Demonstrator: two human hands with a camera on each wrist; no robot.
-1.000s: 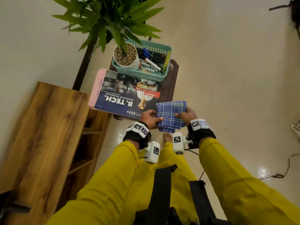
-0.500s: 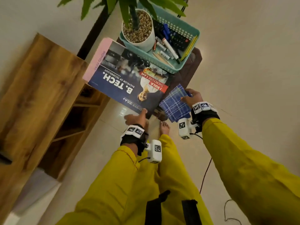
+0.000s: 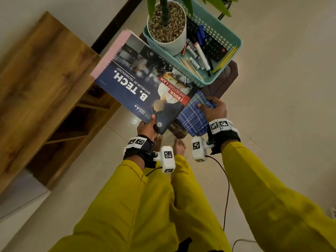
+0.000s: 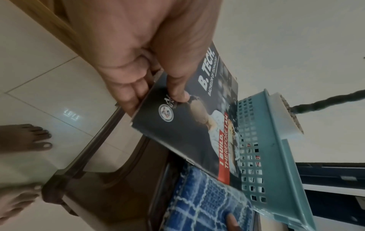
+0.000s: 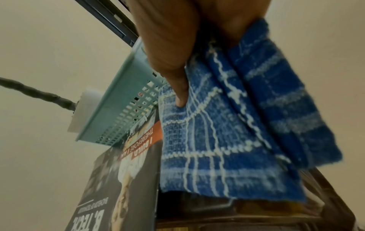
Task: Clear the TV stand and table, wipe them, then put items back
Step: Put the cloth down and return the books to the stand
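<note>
Grip status, left hand (image 3: 147,126): thumb on the cover and fingers beneath, pinching the near corner of the magazine (image 3: 145,84) at centre of the head view. The magazine overhangs the small dark table (image 3: 227,79) toward the wooden TV stand (image 3: 45,79) at left; a corner pinch suits sliding or lifting it off, probably to clear the table.

Right hand (image 3: 212,110): thumb and fingers grasp the folded blue checked cloth (image 3: 192,119), which lies on the near edge of the table, just right of the magazine. Holding it folded keeps a flat pad ready for wiping.

Teal basket (image 3: 227,33), upper right of the head view, sits on the table and holds a potted plant (image 3: 166,24), markers and a remote. Its near side appears to overlap the magazine's far edge, so the magazine may drag on it.
</note>
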